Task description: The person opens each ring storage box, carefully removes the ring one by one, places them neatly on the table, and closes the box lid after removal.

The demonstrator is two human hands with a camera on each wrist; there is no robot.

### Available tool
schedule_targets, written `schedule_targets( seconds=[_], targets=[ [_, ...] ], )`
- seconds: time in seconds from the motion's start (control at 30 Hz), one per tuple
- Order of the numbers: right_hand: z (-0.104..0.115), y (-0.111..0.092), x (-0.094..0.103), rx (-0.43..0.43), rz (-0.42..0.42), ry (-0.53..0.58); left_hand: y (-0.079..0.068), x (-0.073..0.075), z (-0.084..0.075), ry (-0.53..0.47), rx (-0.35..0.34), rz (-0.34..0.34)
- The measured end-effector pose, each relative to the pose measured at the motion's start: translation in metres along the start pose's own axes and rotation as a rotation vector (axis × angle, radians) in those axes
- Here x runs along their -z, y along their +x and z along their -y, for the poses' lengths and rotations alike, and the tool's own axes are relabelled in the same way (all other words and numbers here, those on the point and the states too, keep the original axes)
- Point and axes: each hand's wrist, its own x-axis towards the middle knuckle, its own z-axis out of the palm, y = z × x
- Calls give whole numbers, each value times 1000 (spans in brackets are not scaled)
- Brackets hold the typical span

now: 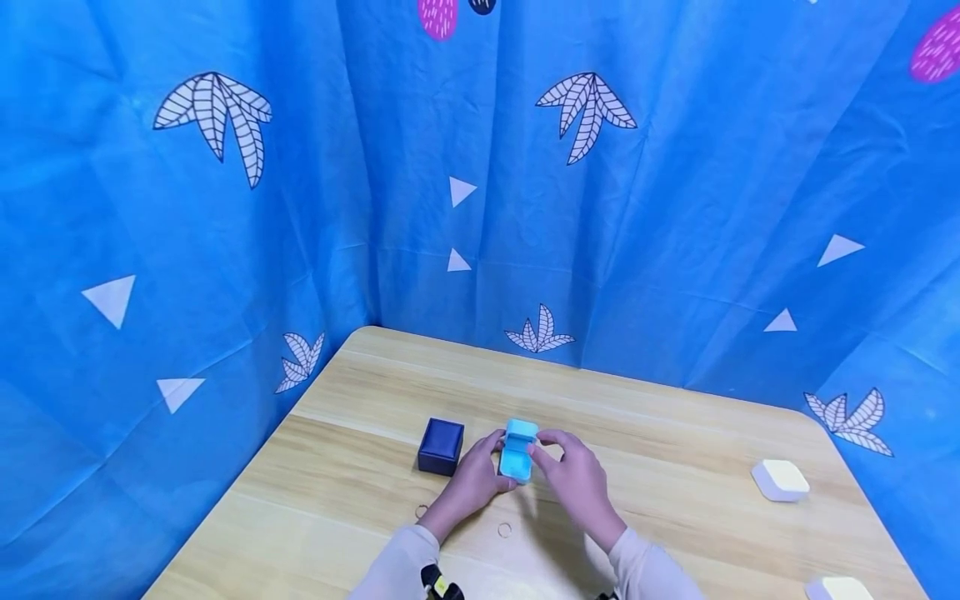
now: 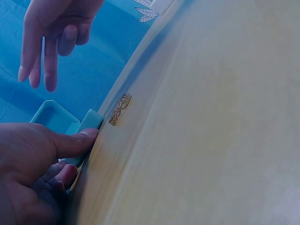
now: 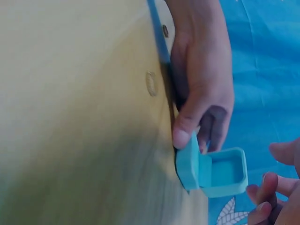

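Observation:
A turquoise ring box (image 1: 517,457) stands on the table with its lid raised. My left hand (image 1: 472,485) grips its base from the left, thumb along the near side, as the left wrist view also shows. On the other side, my right hand (image 1: 577,482) hovers by the raised lid (image 3: 227,171), fingers loosely extended; both wrist views show a gap between its fingertips and the box. A gold openwork ring (image 2: 120,109) lies on the table near the box. Beside my left wrist is a second ring (image 1: 422,510).
A closed dark blue ring box (image 1: 441,446) sits just left of my left hand. Two white rounded boxes, one farther back (image 1: 780,481) and one nearer (image 1: 838,589), lie at the right of the wooden table (image 1: 315,500). A blue patterned curtain (image 1: 480,167) hangs behind.

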Motion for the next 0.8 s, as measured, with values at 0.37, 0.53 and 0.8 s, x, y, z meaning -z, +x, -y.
schedule_targets(
  seconds=[0.37, 0.53, 0.8],
  targets=[
    [-9, 26, -4, -74, 69, 135, 1, -1, 0, 2, 18, -5],
    [-15, 35, -10, -106, 88, 153, 1, -1, -1, 5, 16, -5],
    [-23, 39, -21, -154, 94, 146, -1, -1, -2, 0, 17, -5]
  ],
)
